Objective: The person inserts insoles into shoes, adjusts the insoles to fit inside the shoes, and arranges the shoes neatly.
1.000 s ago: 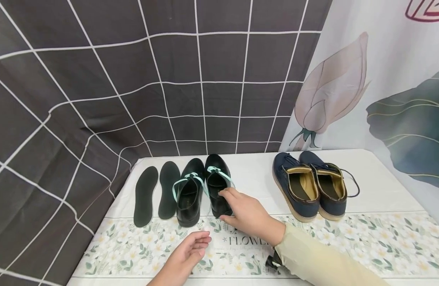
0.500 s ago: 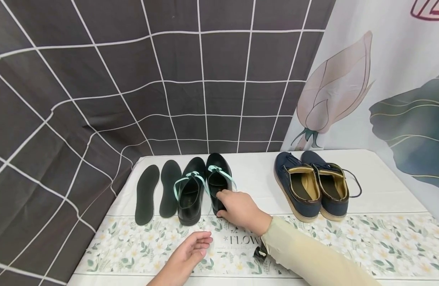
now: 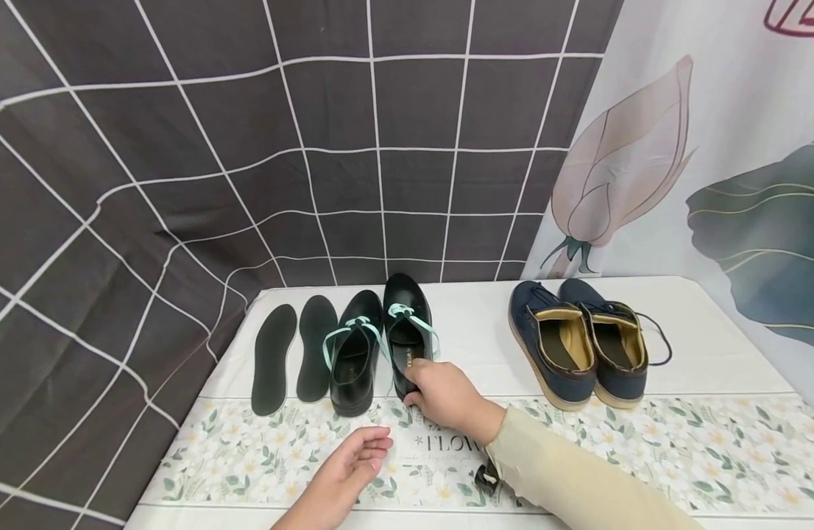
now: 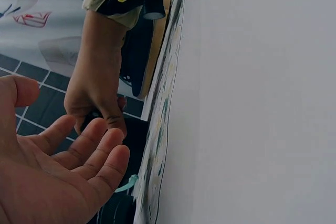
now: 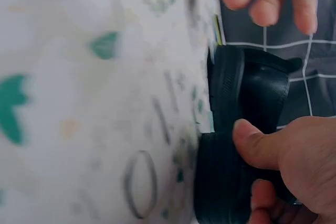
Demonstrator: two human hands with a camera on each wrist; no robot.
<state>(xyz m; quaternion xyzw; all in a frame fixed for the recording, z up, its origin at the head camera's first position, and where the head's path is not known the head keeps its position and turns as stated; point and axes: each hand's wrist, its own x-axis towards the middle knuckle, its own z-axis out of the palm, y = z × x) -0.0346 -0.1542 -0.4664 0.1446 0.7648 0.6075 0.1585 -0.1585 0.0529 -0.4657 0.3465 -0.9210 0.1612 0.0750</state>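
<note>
My right hand (image 3: 447, 397) grips the heel of a black lace-up shoe (image 3: 407, 298) with mint-green laces, thumb on the outside of the heel and fingers in the opening. Gold lettering shows on its insole. In the right wrist view the thumb (image 5: 254, 145) presses the back of the heel. Its matching black shoe (image 3: 352, 401) stands close on the left, toe toward the wall. My left hand (image 3: 346, 471) hovers near the front with loosely bent fingers, holding nothing. In the left wrist view the left palm (image 4: 58, 177) faces up, below the right hand (image 4: 100, 87).
Two dark insoles, the outer insole (image 3: 273, 361) and the inner insole (image 3: 316, 350), lie left of the black shoes. A pair of navy shoes (image 3: 559, 379) with tan linings stands to the right. A dark grid cloth (image 3: 413, 184) hangs behind the white, flower-printed table cover (image 3: 248, 471).
My right hand has moved left onto the black shoe's heel and taken hold of it. The shoe's toe has shifted back toward the wall. My left hand has stayed nearly still.
</note>
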